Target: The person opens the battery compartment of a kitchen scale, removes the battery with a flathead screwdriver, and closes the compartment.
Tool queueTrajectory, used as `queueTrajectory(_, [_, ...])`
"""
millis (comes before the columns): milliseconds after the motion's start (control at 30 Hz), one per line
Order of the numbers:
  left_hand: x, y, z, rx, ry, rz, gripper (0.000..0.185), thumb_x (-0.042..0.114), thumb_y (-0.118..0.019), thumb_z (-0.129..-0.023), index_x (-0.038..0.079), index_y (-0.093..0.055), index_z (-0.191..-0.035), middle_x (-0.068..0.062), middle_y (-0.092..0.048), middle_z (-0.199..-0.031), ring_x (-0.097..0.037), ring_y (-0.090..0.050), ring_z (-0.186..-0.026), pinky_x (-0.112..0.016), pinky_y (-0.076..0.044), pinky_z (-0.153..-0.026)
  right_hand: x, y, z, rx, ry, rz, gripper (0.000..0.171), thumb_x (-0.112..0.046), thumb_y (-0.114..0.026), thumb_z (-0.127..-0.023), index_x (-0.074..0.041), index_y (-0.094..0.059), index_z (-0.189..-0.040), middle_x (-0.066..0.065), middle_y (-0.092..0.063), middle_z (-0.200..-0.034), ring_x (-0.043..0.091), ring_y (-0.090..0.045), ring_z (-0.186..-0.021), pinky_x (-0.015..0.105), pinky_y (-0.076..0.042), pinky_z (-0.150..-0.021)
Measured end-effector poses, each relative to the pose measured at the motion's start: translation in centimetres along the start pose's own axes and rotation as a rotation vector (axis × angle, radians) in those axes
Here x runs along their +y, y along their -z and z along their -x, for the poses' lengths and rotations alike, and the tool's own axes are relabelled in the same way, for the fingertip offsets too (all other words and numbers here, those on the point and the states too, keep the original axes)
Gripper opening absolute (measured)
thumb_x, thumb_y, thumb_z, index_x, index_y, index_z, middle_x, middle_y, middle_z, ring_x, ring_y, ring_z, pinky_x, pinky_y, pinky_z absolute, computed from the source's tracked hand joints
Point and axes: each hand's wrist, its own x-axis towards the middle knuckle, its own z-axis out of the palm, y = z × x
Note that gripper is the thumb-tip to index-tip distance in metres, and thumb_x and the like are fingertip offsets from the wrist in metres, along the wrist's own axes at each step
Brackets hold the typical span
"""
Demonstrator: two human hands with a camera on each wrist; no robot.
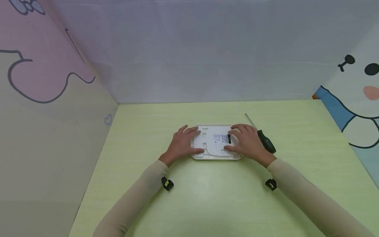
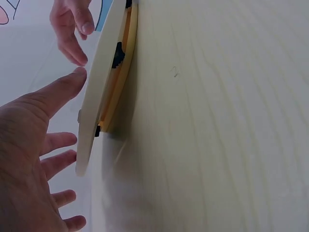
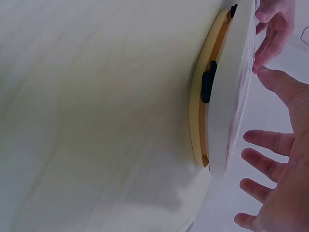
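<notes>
A flat white plastic device (image 1: 217,144) with rounded corners lies on the table, its printed label and slots facing up. My left hand (image 1: 184,142) rests fingertips and thumb at its left end, fingers spread. At the right end, the right hand (image 1: 248,141) touches the top with its fingers and thumb spread. From the side in the left wrist view, the device (image 2: 96,96) has a white upper part over a yellowish layer, with black pieces between. The right wrist view shows the same layers on the device (image 3: 231,96) beside the outstretched fingers. Neither hand curls round it.
A screwdriver (image 1: 267,142) with a dark green handle lies just right of the right hand, its shaft pointing away to the back left. The pale yellow-green table (image 1: 207,197) meets a plain wall (image 1: 207,49) behind. Cartoon-printed panels stand at both sides.
</notes>
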Motion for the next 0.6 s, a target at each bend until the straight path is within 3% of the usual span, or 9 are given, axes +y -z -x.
queueTrajectory(133, [0.18, -0.13, 0.16, -0.017, -0.003, -0.018, 0.084, 0.067, -0.070, -0.076, 0.024, -0.049, -0.144, 0.008, -0.036, -0.157, -0.029, -0.020, -0.149, -0.054, -0.028, -0.113, -0.47, -0.30, 0.27, 0.014, 0.032, 0.087, 0.068, -0.061, -0.074, -0.075, -0.010, -0.068, -0.118, 0.009, -0.058, -0.129, 0.038, -0.044, -0.128, 0.062, -0.028, -0.107])
queueTrajectory(600, [-0.24, -0.43, 0.33, -0.021, -0.003, -0.013, 0.086, 0.070, -0.067, -0.076, 0.026, -0.045, -0.147, 0.009, -0.033, -0.158, -0.028, -0.021, -0.149, -0.054, -0.029, -0.112, -0.74, -0.31, -0.18, -0.002, 0.070, 0.232, 0.072, -0.068, -0.071, -0.072, -0.010, -0.070, -0.115, 0.009, -0.062, -0.123, 0.037, -0.042, -0.130, 0.065, -0.025, -0.109])
